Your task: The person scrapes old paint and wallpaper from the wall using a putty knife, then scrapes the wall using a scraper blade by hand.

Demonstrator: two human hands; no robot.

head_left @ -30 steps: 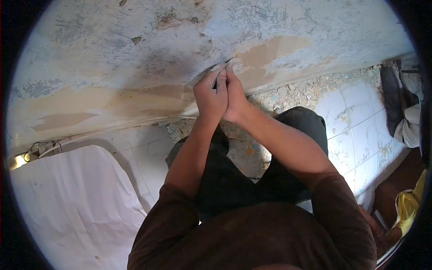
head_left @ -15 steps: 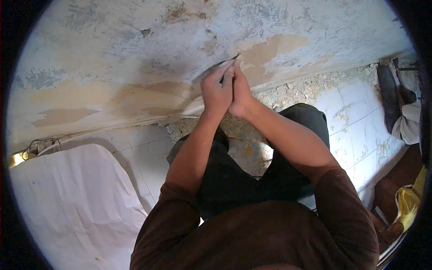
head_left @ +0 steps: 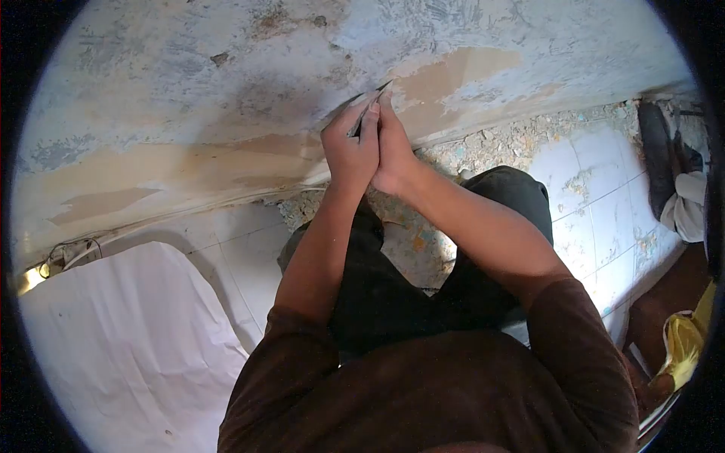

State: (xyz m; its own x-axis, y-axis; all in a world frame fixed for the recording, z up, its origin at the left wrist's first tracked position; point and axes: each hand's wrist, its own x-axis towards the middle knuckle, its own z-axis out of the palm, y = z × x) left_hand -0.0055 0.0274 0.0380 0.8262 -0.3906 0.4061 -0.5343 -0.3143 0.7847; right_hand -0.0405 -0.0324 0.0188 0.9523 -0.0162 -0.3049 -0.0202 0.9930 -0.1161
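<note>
Holding hands: my left hand point(head_left: 347, 155) and right hand point(head_left: 396, 151) press together, fingers closed around a thin tool point(head_left: 387, 86), mostly hidden; I cannot tell its full shape.
Tool tip: pokes past the fingertips, at the wall point(head_left: 287, 72), just beside the tan patch point(head_left: 453, 74).
Wall foot: below the hands, edged by rubble point(head_left: 498, 147) on the right; only a narrow gap separates it from my knees.
Tiled floor point(head_left: 596, 204): widest stretch right of my right knee point(head_left: 510, 189), strewn with crumbs.
White sheet point(head_left: 128, 325): its curved edge bounds the tiles on my left.
Right border: dark furniture-like shape point(head_left: 672, 298), yellow bag point(head_left: 683, 343).
Count: two hands, two knees, one sheet, one yellow bag.
</note>
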